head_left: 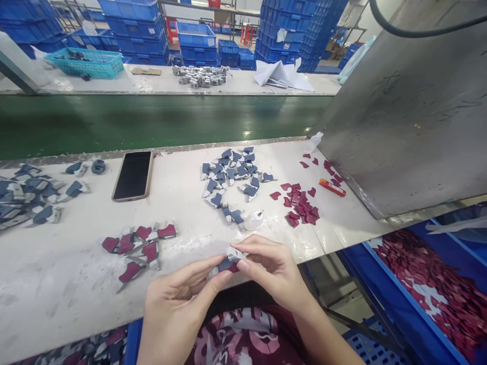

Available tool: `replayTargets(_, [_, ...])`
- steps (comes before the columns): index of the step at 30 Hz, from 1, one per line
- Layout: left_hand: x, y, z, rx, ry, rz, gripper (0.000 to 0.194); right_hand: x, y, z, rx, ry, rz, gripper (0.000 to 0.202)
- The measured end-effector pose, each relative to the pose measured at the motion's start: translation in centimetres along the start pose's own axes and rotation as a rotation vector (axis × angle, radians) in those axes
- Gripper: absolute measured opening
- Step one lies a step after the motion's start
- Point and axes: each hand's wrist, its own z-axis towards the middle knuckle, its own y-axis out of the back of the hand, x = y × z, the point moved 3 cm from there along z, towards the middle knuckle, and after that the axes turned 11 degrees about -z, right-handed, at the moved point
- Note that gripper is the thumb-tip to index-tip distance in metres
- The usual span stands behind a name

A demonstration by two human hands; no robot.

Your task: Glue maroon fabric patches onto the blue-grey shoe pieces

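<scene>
Between my two hands, above the bench's front edge, is a small blue-grey and silver plastic part [227, 263] with a dark red piece showing at its lower side. The left end is pinched by the thumb and fingers of my left hand [186, 289]. My right hand [272, 268] grips the right end, its thumb against the red piece. Just beyond lie a white dropper bottle [254, 219] and a pile of blue-grey parts [234, 170]. Loose dark red pieces [302, 205] are heaped to the right. Several parts with red faces [131, 243] sit at the left.
A phone [132, 176] and more blue-grey parts [28, 195] lie on the left. An orange-red tube [332, 187] rests near a metal panel [411, 111]. Below right is a blue bin [403, 299] of red pieces. Behind the green belt [163, 121] stands a turquoise basket [102, 65].
</scene>
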Motion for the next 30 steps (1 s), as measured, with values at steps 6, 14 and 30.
replayTargets(6, [0.6, 0.4, 0.6, 0.066, -0.057, 0.040, 0.017, -0.3, 0.0, 0.0, -0.089, 0.117, -0.161, 0.016])
replayTargets(14, [0.6, 0.2, 0.1, 0.053, -0.183, 0.119, 0.013, -0.6, 0.0, 0.1, -0.054, 0.151, -0.068, 0.025])
replayTargets(30, [1.2, -0.2, -0.3, -0.152, -0.275, 0.190, 0.013, -1.4, -0.3, 0.7, -0.056, 0.136, -0.191, 0.023])
